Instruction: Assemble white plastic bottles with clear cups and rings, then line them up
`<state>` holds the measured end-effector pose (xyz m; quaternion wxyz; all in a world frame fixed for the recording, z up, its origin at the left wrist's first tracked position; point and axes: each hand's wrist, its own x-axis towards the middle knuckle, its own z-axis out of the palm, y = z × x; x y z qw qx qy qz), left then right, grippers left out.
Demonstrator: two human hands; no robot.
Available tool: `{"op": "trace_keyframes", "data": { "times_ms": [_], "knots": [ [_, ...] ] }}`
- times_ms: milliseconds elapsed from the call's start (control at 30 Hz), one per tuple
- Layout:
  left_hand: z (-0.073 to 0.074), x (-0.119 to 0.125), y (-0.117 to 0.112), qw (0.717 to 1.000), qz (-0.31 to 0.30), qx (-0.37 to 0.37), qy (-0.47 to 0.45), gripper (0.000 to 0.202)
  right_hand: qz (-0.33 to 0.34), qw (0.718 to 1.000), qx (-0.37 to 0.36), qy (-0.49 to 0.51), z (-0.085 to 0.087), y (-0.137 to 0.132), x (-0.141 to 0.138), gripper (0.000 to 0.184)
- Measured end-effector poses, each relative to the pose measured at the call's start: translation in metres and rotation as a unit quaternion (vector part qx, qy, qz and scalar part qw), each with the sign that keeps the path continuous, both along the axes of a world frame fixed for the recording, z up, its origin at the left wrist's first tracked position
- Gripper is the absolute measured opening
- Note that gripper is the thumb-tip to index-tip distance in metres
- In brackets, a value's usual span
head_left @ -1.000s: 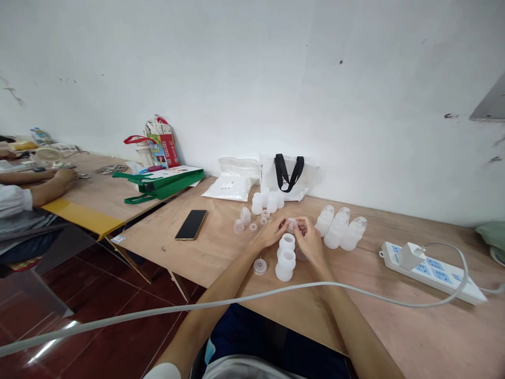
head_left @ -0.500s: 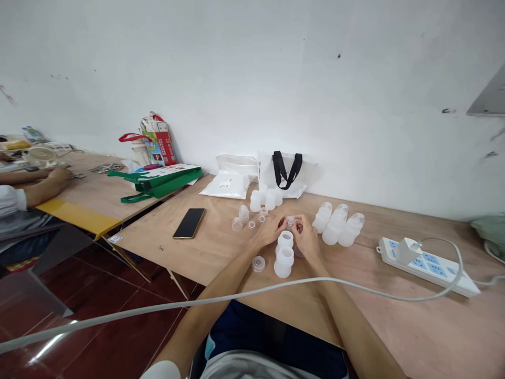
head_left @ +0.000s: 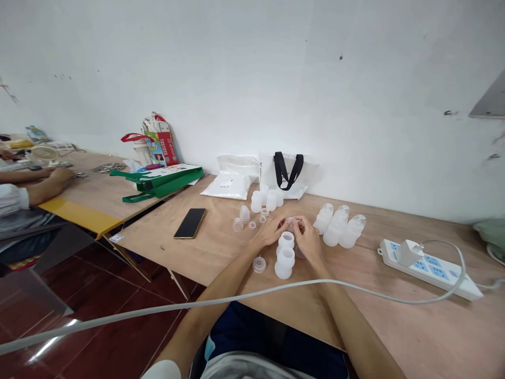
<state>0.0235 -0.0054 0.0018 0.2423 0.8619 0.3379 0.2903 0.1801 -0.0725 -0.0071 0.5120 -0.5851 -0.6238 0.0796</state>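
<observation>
My left hand [head_left: 269, 233] and my right hand [head_left: 307, 241] meet above the plywood table [head_left: 158, 247], their fingertips together on a small clear plastic piece [head_left: 291, 222]. Much of that piece is hidden by my fingers. Just below my hands stand two frosted plastic cups [head_left: 286, 240] [head_left: 285, 262], one behind the other. A clear ring-shaped part [head_left: 259, 265] lies beside my left wrist. Three frosted plastic bottles [head_left: 338, 227] lie to the right of my right hand. Several small translucent parts [head_left: 244, 213] and a group of frosted cups [head_left: 263, 200] stand beyond my left hand.
A black smartphone [head_left: 190, 223] lies left of my hands. A white power strip [head_left: 428, 268] sits at right, and a white cable [head_left: 236, 298] crosses below my forearms. White bags [head_left: 229, 186] lean against the wall. A co-worker's hand [head_left: 61, 178] rests on the adjoining table.
The whole view has swayed slightly. My hands remain together over the same spot, with small finger shifts on the clear piece.
</observation>
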Motion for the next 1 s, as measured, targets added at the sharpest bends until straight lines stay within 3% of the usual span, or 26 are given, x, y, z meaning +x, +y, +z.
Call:
{"op": "trace_keyframes", "data": {
  "times_ms": [367, 533, 767, 900, 1000],
  "knots": [
    [0.006, 0.000, -0.004, 0.999, 0.029, 0.026, -0.008, 0.038, -0.040, 0.998, 0.024, -0.040, -0.008, 0.004, 0.001, 0.041],
    [0.003, 0.000, -0.003, 1.000, 0.003, -0.005, -0.024, 0.034, -0.057, 0.997, 0.042, -0.026, -0.005, 0.002, 0.001, 0.041],
    [0.001, 0.000, 0.001, 0.999, 0.009, 0.005, -0.048, 0.020, -0.023, 0.998, 0.014, -0.059, -0.007, 0.001, 0.002, 0.040],
    [-0.003, 0.001, 0.006, 0.993, 0.047, -0.020, -0.111, 0.016, -0.027, 0.994, 0.016, -0.102, -0.006, -0.002, 0.001, 0.046],
    [-0.008, 0.005, 0.012, 0.974, 0.058, -0.092, -0.201, 0.013, -0.007, 0.991, 0.018, -0.132, -0.004, -0.004, 0.001, 0.046]
  ]
}}
